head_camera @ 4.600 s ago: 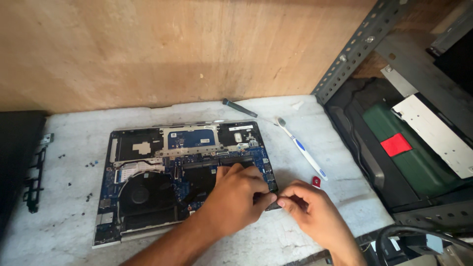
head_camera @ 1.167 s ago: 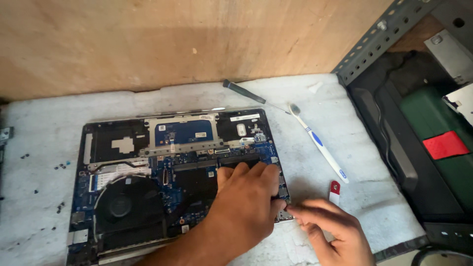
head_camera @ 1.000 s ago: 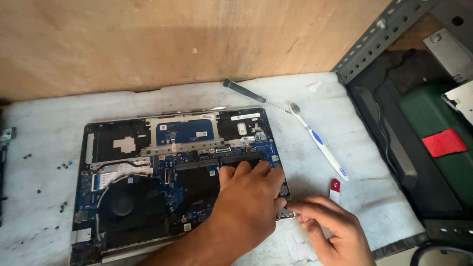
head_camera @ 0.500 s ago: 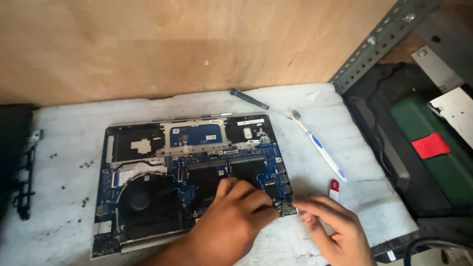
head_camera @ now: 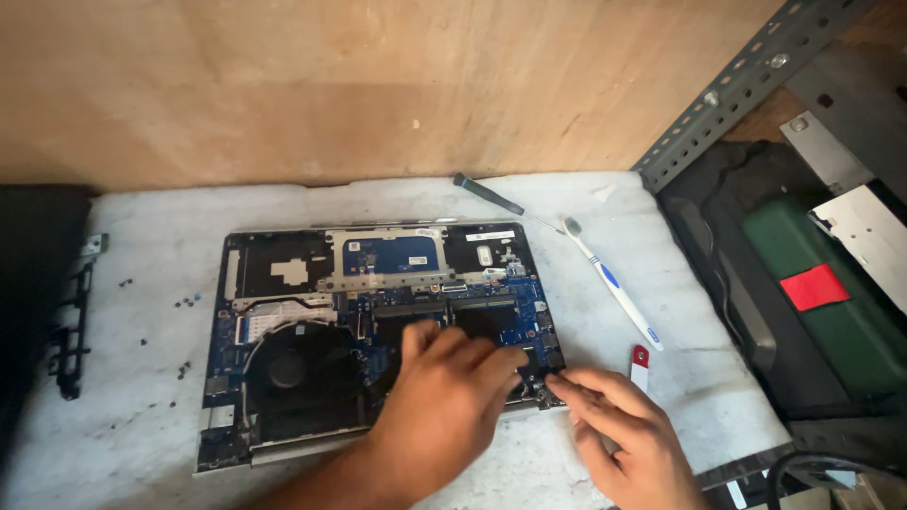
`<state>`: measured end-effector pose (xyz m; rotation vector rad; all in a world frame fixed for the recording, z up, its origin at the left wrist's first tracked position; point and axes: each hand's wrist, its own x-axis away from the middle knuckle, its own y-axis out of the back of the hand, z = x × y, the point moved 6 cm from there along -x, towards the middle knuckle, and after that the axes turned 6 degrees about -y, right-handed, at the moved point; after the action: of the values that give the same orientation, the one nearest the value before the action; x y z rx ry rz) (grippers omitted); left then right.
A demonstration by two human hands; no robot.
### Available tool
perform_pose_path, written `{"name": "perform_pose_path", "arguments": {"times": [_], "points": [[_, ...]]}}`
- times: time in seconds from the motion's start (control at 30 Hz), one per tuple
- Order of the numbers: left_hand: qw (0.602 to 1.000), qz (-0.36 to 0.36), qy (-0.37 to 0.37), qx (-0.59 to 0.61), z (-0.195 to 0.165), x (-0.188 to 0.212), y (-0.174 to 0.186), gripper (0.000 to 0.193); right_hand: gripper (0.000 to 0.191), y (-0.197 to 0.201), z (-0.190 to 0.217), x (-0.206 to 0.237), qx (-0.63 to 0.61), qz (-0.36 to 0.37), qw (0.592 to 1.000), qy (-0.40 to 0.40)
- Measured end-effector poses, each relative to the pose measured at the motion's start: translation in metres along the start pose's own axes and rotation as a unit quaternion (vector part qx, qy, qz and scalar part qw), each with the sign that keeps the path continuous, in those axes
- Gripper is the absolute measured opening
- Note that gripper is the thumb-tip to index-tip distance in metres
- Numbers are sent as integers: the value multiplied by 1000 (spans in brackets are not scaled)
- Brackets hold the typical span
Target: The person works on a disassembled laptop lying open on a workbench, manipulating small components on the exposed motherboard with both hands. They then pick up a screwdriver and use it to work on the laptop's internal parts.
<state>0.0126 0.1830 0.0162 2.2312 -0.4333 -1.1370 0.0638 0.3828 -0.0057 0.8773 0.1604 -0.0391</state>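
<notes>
Both your hands work at the near right corner of the opened grey laptop base with its blue circuit board (head_camera: pixel 378 312), which lies flat on the pale stone counter (head_camera: pixel 142 227). Your left hand (head_camera: pixel 444 406) rests spread, fingers loose, on the board. Your right hand (head_camera: pixel 619 439) touches the corner with fingertips close together; whether they pinch anything, you cannot tell. Just beside lies a white-and-blue toothbrush (head_camera: pixel 612 283).

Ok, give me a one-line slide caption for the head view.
Both hands work at the near right corner of an opened laptop: left hand flat on the board, right hand fingertips at its edge, toothbrush alongside.
</notes>
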Motion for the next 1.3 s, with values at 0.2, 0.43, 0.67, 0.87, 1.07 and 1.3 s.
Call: {"name": "perform_pose_path", "arguments": {"times": [0.2, 0.43, 0.67, 0.87, 1.07, 1.3], "points": [[999, 26, 10, 33, 7, -5, 3, 4, 47, 0, 10, -1, 58, -14, 997, 51], [1000, 31, 1, 0, 7, -14, -5, 1, 49, -5, 4, -1, -5, -40, 999, 10], [1000, 3, 5, -6, 9, -20, -7, 3, 50, -5, 0, -1, 8, -37, 998, 39], [999, 42, 6, 18, 8, -16, -8, 2, 49, -5, 3, 0, 91, -53, 990, 93], [998, 61, 6, 2, 3, -18, -6, 6, 50, -3, -2, -3, 51, -31, 996, 62], [999, 44, 23, -9, 3, -16, -9, 4, 51, 3, -13, -2, -88, -22, 995, -50]]}}
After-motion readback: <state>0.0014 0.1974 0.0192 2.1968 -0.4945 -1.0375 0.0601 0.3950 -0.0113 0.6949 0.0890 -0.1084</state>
